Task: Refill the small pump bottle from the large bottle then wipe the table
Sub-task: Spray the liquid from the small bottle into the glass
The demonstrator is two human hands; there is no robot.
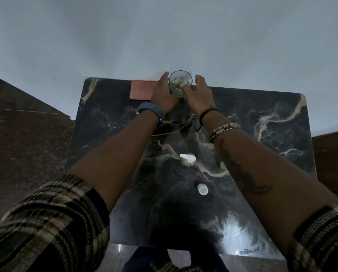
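Observation:
A clear large bottle point(180, 81) with an open top stands at the far edge of the dark marble table point(262, 154). My left hand point(163, 95) presses flat against its left side. My right hand point(199, 95) cups its right side, thumb on the front wall. The small pump bottle point(188, 160), seen from above with its white pump head, stands in the middle of the table between my forearms. A white cap point(202, 189) lies nearer to me. A pink cloth point(141, 89) lies folded at the far edge, just left of my left hand.
A pale wall rises right behind the table's far edge. Dark speckled floor shows to the left of the table and a brown surface to the right. My checked sleeves fill the lower corners of the view.

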